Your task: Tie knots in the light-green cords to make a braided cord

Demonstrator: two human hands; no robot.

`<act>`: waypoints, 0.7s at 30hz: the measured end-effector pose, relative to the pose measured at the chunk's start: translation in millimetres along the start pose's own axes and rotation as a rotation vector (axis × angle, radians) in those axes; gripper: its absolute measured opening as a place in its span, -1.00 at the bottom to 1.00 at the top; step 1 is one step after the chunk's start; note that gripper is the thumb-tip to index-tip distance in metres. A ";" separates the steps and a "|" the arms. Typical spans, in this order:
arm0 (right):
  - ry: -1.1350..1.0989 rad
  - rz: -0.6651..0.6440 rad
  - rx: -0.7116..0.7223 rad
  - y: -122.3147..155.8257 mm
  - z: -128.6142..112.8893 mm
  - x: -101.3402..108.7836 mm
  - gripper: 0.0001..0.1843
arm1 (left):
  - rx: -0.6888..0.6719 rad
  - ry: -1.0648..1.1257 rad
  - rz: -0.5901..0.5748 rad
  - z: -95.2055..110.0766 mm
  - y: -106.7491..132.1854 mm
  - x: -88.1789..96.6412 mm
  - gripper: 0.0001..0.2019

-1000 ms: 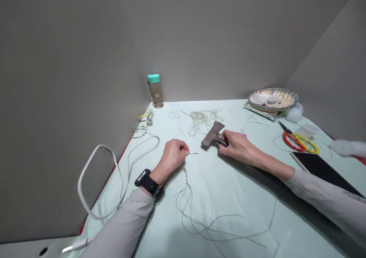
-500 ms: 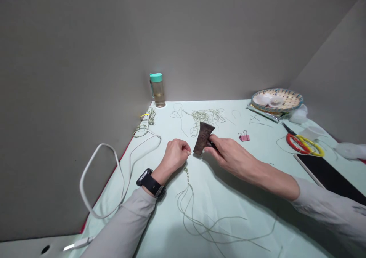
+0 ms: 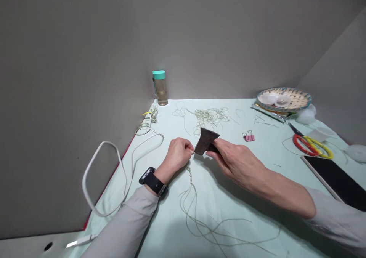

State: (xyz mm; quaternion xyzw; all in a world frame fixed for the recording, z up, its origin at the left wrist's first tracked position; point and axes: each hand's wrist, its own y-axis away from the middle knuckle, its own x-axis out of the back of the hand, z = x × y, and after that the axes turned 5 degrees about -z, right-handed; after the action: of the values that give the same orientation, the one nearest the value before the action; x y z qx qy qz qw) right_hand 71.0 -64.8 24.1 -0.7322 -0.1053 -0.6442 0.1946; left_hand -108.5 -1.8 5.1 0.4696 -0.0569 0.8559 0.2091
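Observation:
My left hand (image 3: 180, 152), with a black watch on its wrist, is closed in a pinch on a thin, pale sliver at its fingertips; its kind is too small to make out. Gripped in my right hand (image 3: 230, 155) is a dark brown, rusty-looking hatchet (image 3: 205, 140) with a flared blade. The blade's lower edge is at the left fingertips, tilted over the table; whether it touches the pale sliver cannot be told. Just below lies a knotted cord (image 3: 190, 174) of thin green strands, its loop near my left hand and its loose ends spreading toward me.
Tangled green cord (image 3: 210, 116) lies behind my hands. A bottle (image 3: 161, 88) stands at the back left, near a white cable (image 3: 85, 170). To the right are a pink binder clip (image 3: 249, 137), scissors (image 3: 311, 145), a dark-screened tablet (image 3: 337, 181) and a woven basket (image 3: 297, 98).
The hatchet has turned in my right hand, its upper end tipping to the right and its blade face now looking darker. My left hand keeps its pinch. The whole view has shifted slightly.

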 end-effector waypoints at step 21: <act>-0.078 -0.108 -0.143 -10.0 11.7 2.7 -0.80 | -0.013 -0.045 -0.015 3.0 0.4 1.6 -0.82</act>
State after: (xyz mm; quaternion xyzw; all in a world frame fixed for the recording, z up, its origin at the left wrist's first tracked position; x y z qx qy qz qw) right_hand 77.9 -51.1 27.1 -0.7620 -0.1057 -0.6306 0.1027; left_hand -107.0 -2.6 8.1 0.4876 -0.0638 0.8432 0.2173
